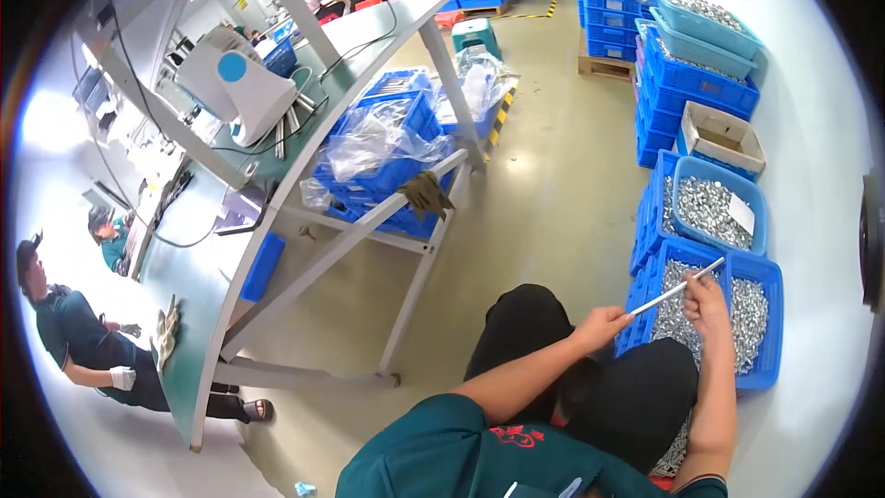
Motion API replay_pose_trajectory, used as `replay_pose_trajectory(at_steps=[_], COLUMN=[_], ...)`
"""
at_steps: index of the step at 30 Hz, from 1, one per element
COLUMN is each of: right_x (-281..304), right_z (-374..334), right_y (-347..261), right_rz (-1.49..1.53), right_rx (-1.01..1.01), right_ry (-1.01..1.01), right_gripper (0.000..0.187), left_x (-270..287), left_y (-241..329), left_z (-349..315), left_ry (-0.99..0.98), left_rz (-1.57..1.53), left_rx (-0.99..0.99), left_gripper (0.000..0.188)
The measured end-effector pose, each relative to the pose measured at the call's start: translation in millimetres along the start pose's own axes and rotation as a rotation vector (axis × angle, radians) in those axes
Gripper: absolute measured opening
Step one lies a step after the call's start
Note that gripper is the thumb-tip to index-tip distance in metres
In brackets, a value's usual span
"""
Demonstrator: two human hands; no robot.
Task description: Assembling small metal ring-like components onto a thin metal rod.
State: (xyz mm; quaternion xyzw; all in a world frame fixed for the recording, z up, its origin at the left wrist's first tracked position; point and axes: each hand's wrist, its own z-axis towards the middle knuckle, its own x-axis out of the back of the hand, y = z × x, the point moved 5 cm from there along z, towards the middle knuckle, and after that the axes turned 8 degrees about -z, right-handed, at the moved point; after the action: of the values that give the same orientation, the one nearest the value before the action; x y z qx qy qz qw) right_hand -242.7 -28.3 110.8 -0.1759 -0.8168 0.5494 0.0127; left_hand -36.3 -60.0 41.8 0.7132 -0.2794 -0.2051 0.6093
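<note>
A thin, silvery-white rod [671,290] slants up to the right between my hands. My left hand [601,326] is closed on its lower end, above my knees. Farther right, my right hand [706,304] grips the rod near its upper end, with the tip sticking out past the fingers. Beneath and behind the rod stands a blue crate [777,314] with a divider, filled with many small shiny metal pieces [749,318]. My right hand is over this crate. The small pieces are too tiny to name.
Beyond the crate, a light-blue basket [761,212] holds more metal pieces and a white slip. An open cardboard box [724,134] and stacked blue crates [654,97] line the right wall. Left stands a green-topped workbench [207,286] with white legs; a person [88,337] is beside it.
</note>
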Motion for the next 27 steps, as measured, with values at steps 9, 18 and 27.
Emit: replay_pose_trajectory(at_steps=[9, 18, 27], right_x=[61.3, 73.8, 98.1], right_z=[15.4, 11.3, 9.2], right_y=[79.4, 55.4, 64.1], right_rz=[0.478, 0.469, 0.322], right_rx=[-0.048, -0.043, 0.061], right_ry=[0.063, 0.048, 0.144], right_gripper=[0.014, 0.011, 0.014], left_x=[-6.0, -30.9, -72.9], left_y=[-3.7, -1.3, 4.4], left_z=[-0.1, -1.3, 5.0], left_ry=[0.115, 0.164, 0.120], left_rz=[-0.042, -0.289, -0.278], left_rx=[0.074, 0.175, 0.294], left_gripper=[0.037, 0.028, 0.026])
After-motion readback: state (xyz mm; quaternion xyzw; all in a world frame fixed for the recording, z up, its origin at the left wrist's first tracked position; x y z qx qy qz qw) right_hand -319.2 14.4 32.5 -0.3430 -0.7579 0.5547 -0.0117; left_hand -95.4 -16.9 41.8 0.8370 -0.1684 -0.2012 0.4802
